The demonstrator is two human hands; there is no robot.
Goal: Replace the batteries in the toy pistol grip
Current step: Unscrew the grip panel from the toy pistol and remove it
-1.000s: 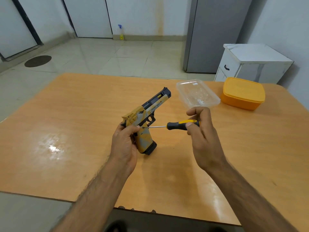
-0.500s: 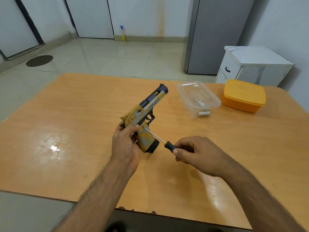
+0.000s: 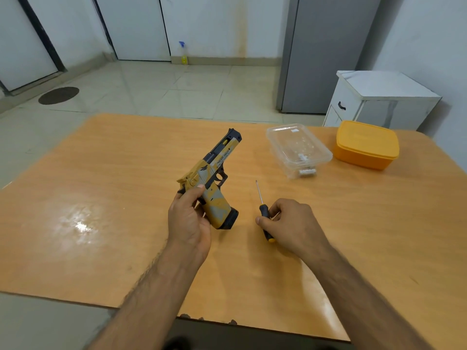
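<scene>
A yellow, grey and black toy pistol [image 3: 214, 180] is held over the middle of the wooden table [image 3: 101, 198], muzzle pointing up and away. My left hand [image 3: 189, 221] grips it at the back of the grip. My right hand [image 3: 290, 223] sits low on the table to the right of the pistol and holds a small screwdriver [image 3: 262, 210] by its black and yellow handle. The thin metal shaft points away from me, apart from the pistol.
A clear plastic container [image 3: 298, 147] with small pale parts in it stands at the back right. Beside it is a closed orange box [image 3: 366, 145]. A white cabinet [image 3: 379, 97] and a grey fridge [image 3: 326, 54] stand beyond the table.
My right hand has drawn the screwdriver off the pistol grip and lowered it to the table on the right. The shaft now points away. My left hand keeps the pistol nearly still.
</scene>
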